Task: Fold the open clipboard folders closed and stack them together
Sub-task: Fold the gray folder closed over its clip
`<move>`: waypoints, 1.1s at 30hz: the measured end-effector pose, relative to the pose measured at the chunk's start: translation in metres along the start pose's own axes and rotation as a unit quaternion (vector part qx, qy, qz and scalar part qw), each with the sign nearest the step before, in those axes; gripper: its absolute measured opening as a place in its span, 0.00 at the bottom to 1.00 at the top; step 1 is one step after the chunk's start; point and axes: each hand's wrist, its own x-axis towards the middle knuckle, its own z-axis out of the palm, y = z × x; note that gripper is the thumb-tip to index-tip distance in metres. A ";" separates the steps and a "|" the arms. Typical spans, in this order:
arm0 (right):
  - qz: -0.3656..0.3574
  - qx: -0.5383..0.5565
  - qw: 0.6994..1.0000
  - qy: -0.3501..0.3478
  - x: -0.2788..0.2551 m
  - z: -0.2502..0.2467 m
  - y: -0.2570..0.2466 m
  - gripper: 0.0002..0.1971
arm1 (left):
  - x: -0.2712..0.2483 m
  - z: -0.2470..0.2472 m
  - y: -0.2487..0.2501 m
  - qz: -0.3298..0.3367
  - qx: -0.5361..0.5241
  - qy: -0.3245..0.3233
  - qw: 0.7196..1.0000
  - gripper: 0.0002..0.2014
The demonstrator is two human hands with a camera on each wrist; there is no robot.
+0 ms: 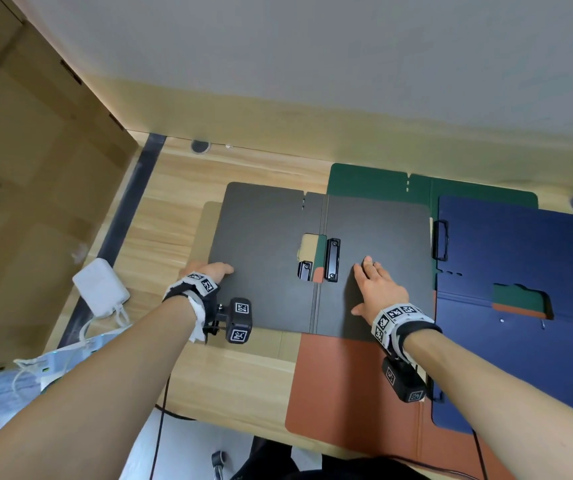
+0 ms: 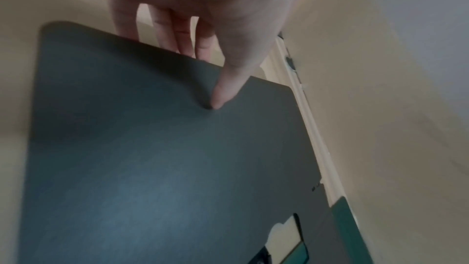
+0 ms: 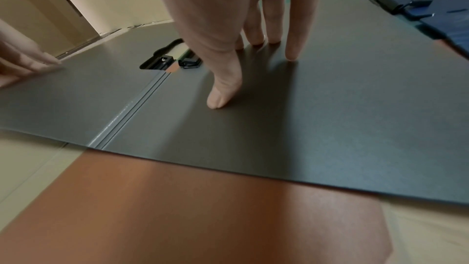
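- Black clipboard folder (image 1: 375,230) lies open & flat on the wooden tabletop (image 1: 243,375), spine crease running front-to-back down its middle, black clip (image 1: 332,259) just right of the crease.
- Left hand (image 1: 205,271) at the folder's left edge: thumb on top of the left panel, four fingers (image 2: 182,33) tucked under the edge, i.e. pinching the panel. Left wrist view shows the same – thumb tip pressed on the dark panel, fingers behind it.
- Right hand (image 1: 376,289) flat on the right panel, fingers straight & spread, tips touching the surface near the clip; holds nothing. Right wrist view: thumb & fingertips (image 3: 291,55) pressing down, crease to their left.
- Black folder overlaps 4 others: tan folder (image 1: 208,220) peeking out under its left side, dark green folder (image 1: 375,181) behind/under its far-right corner, rust-orange folder (image 1: 340,386) under its near-right part & reaching to the tabletop's front edge.
- Navy blue folder (image 1: 513,258) open at right, over the green one & part of the orange one; its clip (image 1: 440,239) just beside the black folder's right edge.
- White power adapter (image 1: 100,287) w/ cable sits left of the folders, off the tabletop edge side; wooden cabinet (image 1: 35,150) further left.
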 end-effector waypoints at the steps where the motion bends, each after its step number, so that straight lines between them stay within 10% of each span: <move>1: 0.002 -0.001 1.000 -0.002 0.000 0.000 -0.001 0.50 | 0.003 0.000 0.001 0.003 -0.023 0.008 1.000 0.38; 7: 0.008 0.008 1.000 0.011 0.004 -0.001 -0.004 0.50 | -0.001 -0.009 0.017 0.065 -0.186 -0.001 0.980 0.30; 13: -0.026 0.136 0.990 -0.001 0.004 0.001 0.010 0.48 | -0.098 -0.036 0.056 0.199 -0.125 -0.083 0.968 0.15; 21: -0.014 0.366 0.927 0.076 -0.031 -0.038 0.052 0.31 | -0.178 0.007 0.097 0.278 -0.063 -0.185 0.941 0.13; 26: -0.022 0.537 0.834 0.125 -0.060 -0.073 0.077 0.14 | -0.211 0.054 0.114 0.346 0.025 -0.195 0.917 0.17; 30: 0.006 0.626 0.768 0.137 -0.073 -0.083 0.093 0.18 | -0.212 0.089 0.117 0.338 0.060 -0.210 0.915 0.13; 33: 0.057 0.602 0.784 0.142 -0.066 -0.067 0.109 0.21 | -0.194 0.108 0.107 0.313 0.106 -0.202 0.922 0.09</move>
